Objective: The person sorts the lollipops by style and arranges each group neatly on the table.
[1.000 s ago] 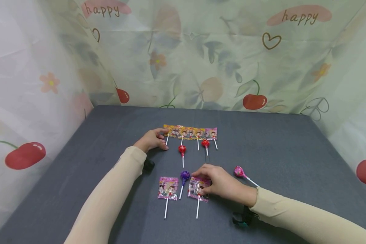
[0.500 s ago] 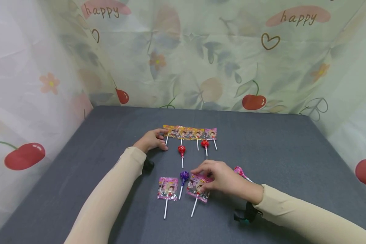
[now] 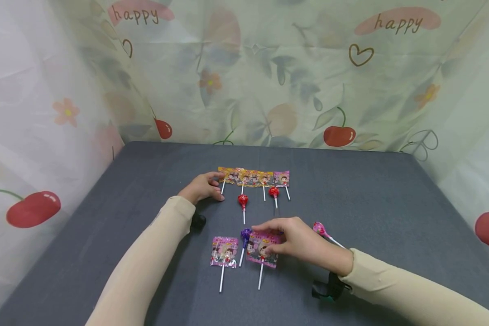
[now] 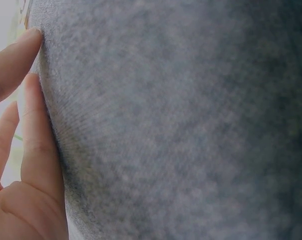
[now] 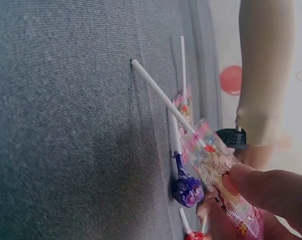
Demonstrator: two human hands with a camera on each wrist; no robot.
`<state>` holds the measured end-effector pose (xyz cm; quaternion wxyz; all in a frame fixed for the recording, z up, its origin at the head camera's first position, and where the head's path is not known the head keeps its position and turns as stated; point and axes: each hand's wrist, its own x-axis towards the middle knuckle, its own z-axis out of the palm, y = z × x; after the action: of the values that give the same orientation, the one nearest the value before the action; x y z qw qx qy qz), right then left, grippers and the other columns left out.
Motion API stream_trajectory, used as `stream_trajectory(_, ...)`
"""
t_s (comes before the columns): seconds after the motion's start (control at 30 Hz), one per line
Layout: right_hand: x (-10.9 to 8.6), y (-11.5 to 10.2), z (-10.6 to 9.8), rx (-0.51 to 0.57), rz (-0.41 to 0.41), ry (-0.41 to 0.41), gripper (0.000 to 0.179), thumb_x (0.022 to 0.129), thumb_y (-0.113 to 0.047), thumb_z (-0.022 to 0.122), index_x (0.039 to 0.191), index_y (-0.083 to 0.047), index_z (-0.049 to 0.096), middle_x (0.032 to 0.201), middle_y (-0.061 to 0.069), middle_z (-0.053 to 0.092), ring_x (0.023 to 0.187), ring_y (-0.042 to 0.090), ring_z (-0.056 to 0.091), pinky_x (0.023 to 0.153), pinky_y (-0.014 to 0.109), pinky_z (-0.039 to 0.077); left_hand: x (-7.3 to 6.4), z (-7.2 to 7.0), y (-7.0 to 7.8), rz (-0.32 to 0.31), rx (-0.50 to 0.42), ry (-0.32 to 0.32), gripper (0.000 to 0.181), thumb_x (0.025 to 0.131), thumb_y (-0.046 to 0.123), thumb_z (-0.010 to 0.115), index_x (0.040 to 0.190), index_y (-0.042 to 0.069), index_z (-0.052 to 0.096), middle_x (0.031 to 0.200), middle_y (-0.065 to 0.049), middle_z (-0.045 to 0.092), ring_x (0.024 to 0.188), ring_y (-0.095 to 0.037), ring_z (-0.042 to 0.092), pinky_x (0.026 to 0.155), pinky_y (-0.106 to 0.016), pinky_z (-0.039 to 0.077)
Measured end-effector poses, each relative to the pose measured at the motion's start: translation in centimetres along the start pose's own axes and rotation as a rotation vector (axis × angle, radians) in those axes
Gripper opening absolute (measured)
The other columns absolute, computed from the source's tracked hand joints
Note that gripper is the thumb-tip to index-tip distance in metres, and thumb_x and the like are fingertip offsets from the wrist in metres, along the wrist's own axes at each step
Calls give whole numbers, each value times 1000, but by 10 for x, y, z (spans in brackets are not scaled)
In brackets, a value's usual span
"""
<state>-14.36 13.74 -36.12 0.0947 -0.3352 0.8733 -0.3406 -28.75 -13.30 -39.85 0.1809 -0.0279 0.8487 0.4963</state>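
Pink-wrapped lollipop [image 3: 258, 254] has shifted toward nine o'clock, pinched in right hand [image 3: 299, 241]; left hand [image 3: 203, 186], fingers apart, beside yellow packets [image 3: 247, 177].

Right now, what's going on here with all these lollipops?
Someone's right hand pinches a pink-packet lollipop over a dark table, beside a purple lollipop, with a second pink packet lying on its other side. Their left hand is at the left end of a row of four packeted lollipops farther back. Two red lollipops lie on the near side of that row, and a round pink one lies off to the right.
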Motion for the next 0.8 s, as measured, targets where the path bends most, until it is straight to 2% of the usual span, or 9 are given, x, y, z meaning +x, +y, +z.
stream_trajectory(0.17,-1,1,1,20,1,36,43,78,-14,80,120,-14,69,104,0,72,80,2,57,67,21,50,-1,-1,1,-1,8,-4,79,71,-11,78,141,15,50,119,-15,51,95,-16,57,73,-22,47)
stream_trajectory(0.33,0,-2,-6,119,52,80,42,78,-13,80,119,-14,69,106,0,72,83,6,63,69,23,53,-1,-1,2,-16,4,-1,79,72,-10,78,141,16,51,120,-14,51,95,-16,57,73,-23,47)
stream_trajectory(0.5,2,-4,-23,223,85,156,42,78,-15,81,117,-16,68,116,1,69,98,13,68,77,27,54,-2,0,1,-14,6,0,79,72,-10,78,141,16,50,120,-14,51,95,-16,57,73,-23,47)
stream_trajectory(0.8,7,-8,-64,311,110,330,37,82,-20,78,116,-15,67,117,3,66,100,16,67,77,28,55,-1,0,1,-28,19,7,79,72,-9,79,141,19,51,120,-13,51,97,-17,56,75,-24,46)
